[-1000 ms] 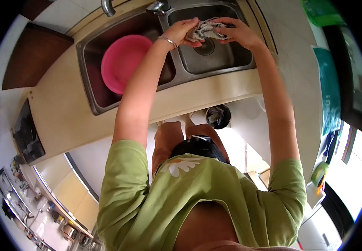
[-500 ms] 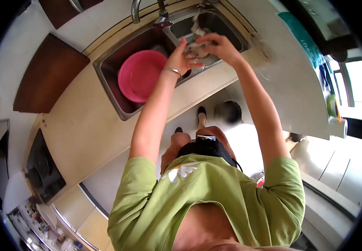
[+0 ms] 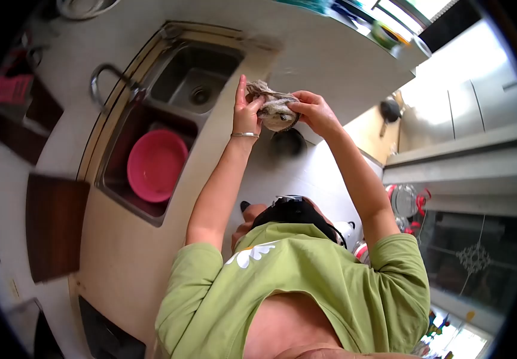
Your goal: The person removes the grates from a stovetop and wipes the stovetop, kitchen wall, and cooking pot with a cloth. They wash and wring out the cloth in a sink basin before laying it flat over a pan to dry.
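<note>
A crumpled greyish-white rag (image 3: 278, 113) with dark patches is stretched between my two hands, beyond the counter's front edge. My left hand (image 3: 247, 112), with a silver bangle on the wrist, grips its left side, the index finger pointing up. On the other side, my right hand (image 3: 317, 112) pinches the rag between thumb and fingers. The steel sink (image 3: 195, 119) lies to the left of my hands. A pink basin (image 3: 158, 164) sits in its nearer bowl.
A curved faucet (image 3: 100, 78) rises behind the sink. Below my hands, a dark round container (image 3: 288, 143) stands on the floor. A brown wooden board (image 3: 58, 227) is at the left of the counter (image 3: 121, 251). Clear bottles with red parts (image 3: 403, 200) stand at right.
Both hands have moved from over the sink's far bowl to beyond the counter edge, carrying the rag. The view has turned to the right.
</note>
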